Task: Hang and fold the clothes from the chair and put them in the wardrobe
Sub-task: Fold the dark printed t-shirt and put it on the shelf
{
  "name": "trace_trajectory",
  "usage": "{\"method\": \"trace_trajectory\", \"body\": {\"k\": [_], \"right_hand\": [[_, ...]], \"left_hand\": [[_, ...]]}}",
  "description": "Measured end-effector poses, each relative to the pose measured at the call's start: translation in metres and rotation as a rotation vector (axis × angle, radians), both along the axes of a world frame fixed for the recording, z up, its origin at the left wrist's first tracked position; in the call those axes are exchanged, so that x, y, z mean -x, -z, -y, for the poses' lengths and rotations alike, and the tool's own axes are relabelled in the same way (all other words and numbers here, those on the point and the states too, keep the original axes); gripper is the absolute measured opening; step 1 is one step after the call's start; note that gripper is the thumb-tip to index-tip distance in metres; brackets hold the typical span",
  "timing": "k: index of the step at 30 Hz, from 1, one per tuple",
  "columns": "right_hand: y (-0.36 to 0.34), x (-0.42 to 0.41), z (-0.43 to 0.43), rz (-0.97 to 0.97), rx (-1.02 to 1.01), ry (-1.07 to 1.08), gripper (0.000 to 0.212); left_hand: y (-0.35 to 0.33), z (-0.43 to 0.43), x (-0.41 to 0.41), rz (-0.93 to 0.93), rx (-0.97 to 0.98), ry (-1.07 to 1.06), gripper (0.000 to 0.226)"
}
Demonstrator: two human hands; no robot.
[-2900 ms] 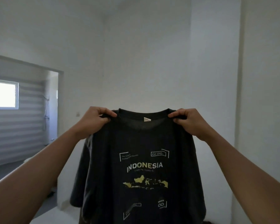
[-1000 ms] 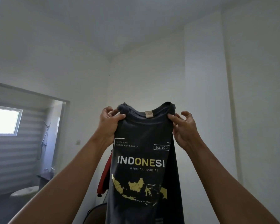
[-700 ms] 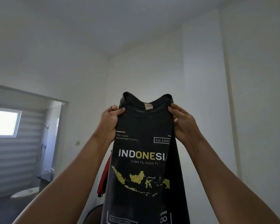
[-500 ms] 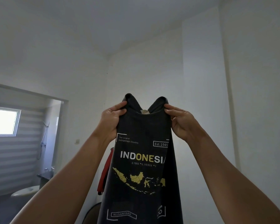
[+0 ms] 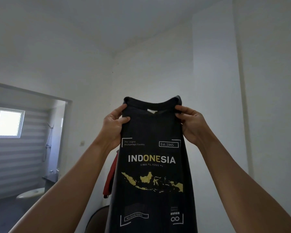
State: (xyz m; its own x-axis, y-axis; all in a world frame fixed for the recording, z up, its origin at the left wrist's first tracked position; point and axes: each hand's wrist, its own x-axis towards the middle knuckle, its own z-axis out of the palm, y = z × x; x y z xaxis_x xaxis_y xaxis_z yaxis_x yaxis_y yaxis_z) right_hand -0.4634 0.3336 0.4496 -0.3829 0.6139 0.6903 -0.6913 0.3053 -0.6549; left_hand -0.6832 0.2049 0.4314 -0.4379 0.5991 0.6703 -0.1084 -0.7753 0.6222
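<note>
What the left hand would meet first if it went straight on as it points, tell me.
The left hand pinches the dark T-shirt near its top and points up and away. Beyond that cloth the way looks free up to the white wall, though depth is unclear.

I lose the T-shirt (image 5: pixel 151 165) at the bottom edge, so I cannot see its hem, and its sleeves are out of sight behind it. The fingers of the left hand (image 5: pixel 113 126) and right hand (image 5: pixel 190 125) are hidden behind it too. A red garment (image 5: pixel 109 180) shows from behind its left side, mostly covered. Below that, a dark rounded shape (image 5: pixel 99 219), perhaps a chair back, is cut off. The collar label (image 5: pixel 151 111) is too small to read.
</note>
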Motion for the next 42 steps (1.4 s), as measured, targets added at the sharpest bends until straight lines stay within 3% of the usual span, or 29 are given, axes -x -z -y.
{"method": "trace_trajectory", "body": {"k": [4, 14, 18, 21, 24, 29, 33, 37, 42], "right_hand": [[0.009, 0.005, -0.006, 0.029, -0.001, -0.111, 0.035], [0.053, 0.027, -0.020, 0.117, 0.043, -0.161, 0.039], [0.069, 0.033, -0.038, 0.308, -0.093, 0.003, 0.034], [0.086, 0.033, -0.051, 0.469, -0.124, 0.060, 0.033], [0.115, 0.040, -0.061, 0.512, -0.024, -0.049, 0.034], [0.186, 0.058, -0.073, 0.477, 0.213, -0.187, 0.034], [0.231, 0.071, -0.083, 0.627, 0.270, -0.022, 0.029], [0.274, 0.089, -0.096, 0.653, 0.411, -0.027, 0.027], [0.319, 0.116, -0.126, 0.644, 0.493, -0.041, 0.025]], "left_hand": [[0.009, -0.004, 0.003, 0.020, 0.088, -0.026, 0.025], [0.041, -0.029, 0.003, 0.084, 0.141, -0.004, 0.033], [0.059, -0.034, 0.003, 0.042, 0.214, -0.060, 0.033], [0.075, -0.036, 0.010, -0.125, 0.385, -0.247, 0.030], [0.096, -0.036, 0.020, -0.239, 0.586, -0.340, 0.029], [0.148, -0.035, 0.038, -0.178, 0.891, -0.235, 0.030], [0.197, -0.043, 0.056, -0.090, 1.055, -0.156, 0.028], [0.248, -0.067, 0.072, 0.009, 1.056, -0.080, 0.031], [0.298, -0.105, 0.100, -0.068, 1.029, -0.101, 0.033]]}}
